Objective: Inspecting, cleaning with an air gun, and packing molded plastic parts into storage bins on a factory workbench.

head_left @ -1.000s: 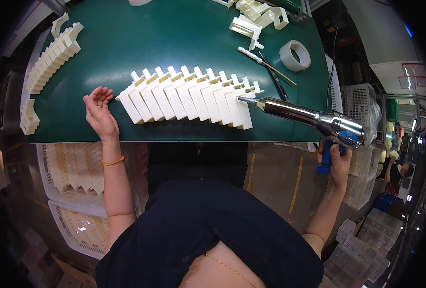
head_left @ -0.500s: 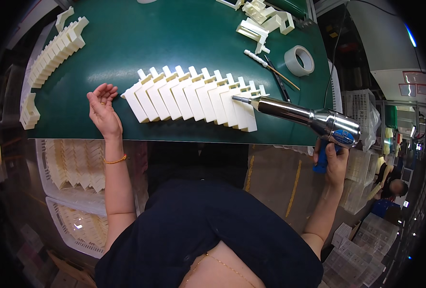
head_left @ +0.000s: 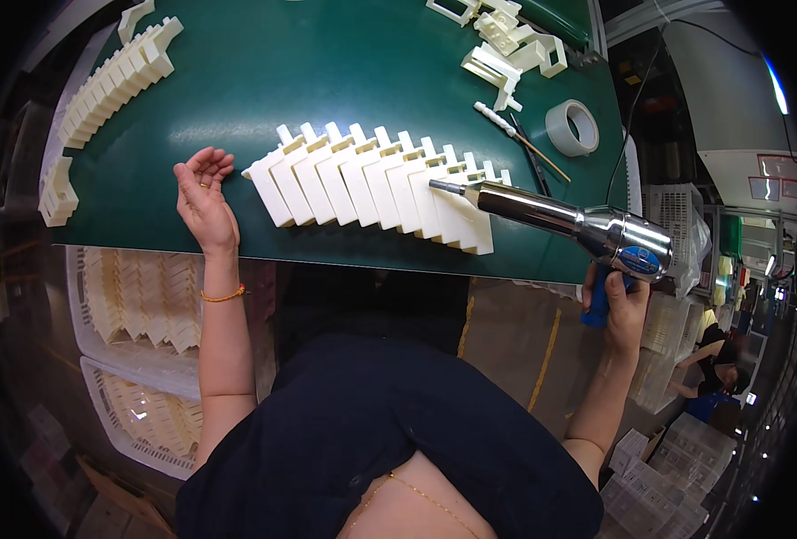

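A row of overlapping cream plastic parts [head_left: 382,190] with pegs along the far side lies on the green table [head_left: 264,81]. My right hand [head_left: 626,304] is wrapped round the blue handle of a chrome heat gun [head_left: 542,212]. Its narrow nozzle points left over the right part of the row; whether it touches cannot be told. To the left of the row my left hand [head_left: 207,199] is held palm up, empty, its fingers loosely bent and apart from the parts.
More cream parts [head_left: 115,85] stand in a line at the far left. Loose cream pieces [head_left: 506,49], a tape roll [head_left: 572,128] and a thin wooden-handled stick [head_left: 542,156] lie at the right. Crates of parts [head_left: 138,301] sit below the table's left edge. A person [head_left: 717,368] is at the far right.
The whole view has shifted slightly. Against the row, the heat gun's nozzle has moved a little to the left. My left hand keeps its loosely bent pose.
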A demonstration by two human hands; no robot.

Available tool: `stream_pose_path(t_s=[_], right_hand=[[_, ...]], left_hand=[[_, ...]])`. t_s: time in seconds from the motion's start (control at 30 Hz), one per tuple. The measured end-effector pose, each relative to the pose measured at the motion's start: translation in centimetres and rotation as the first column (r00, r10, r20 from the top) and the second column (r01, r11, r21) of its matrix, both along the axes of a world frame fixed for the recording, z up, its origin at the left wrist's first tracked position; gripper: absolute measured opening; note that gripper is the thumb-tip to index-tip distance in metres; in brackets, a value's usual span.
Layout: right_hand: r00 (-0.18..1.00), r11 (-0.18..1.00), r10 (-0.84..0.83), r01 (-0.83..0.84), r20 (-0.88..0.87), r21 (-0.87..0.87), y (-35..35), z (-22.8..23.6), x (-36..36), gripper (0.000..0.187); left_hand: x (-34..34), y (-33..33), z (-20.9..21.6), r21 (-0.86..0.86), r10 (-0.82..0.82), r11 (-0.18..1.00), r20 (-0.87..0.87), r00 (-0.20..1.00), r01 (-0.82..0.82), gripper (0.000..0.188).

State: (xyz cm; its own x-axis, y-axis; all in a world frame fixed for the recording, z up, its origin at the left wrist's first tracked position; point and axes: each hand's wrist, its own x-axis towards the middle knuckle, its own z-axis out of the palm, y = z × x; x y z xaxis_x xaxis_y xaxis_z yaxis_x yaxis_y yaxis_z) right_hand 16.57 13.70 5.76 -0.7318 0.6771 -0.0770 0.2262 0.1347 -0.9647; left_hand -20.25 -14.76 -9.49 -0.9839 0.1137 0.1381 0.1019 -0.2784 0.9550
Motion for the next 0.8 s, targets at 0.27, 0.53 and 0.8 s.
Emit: stream_pose_path(t_s=[0.27, 0.53, 0.8], right_hand=[[0.998, 0.999, 0.033, -0.033, -0.044, 0.003, -0.2, -0.3, -1.3, 0.043], [0.999, 0.999, 0.045, -0.045, -0.024, -0.016, -0.5, -0.6, -2.3, 0.043], [0.997, 0.997, 0.079, -0.08, -0.013, -0.025, -0.7, -0.9, -3.5, 0.046]], left_hand=[[0.1, -0.2, -0.1, -0.009, -0.008, 1.0, 0.008, 1.0, 0.008, 0.053], [0.1, 0.1, 0.2, 0.019, 0.0, 1.0, -0.002, 1.0, 0.0, 0.052], [0.2, 0.0, 0.3, 0.002, -0.001, 1.0, 0.012, 1.0, 0.001, 0.053]])
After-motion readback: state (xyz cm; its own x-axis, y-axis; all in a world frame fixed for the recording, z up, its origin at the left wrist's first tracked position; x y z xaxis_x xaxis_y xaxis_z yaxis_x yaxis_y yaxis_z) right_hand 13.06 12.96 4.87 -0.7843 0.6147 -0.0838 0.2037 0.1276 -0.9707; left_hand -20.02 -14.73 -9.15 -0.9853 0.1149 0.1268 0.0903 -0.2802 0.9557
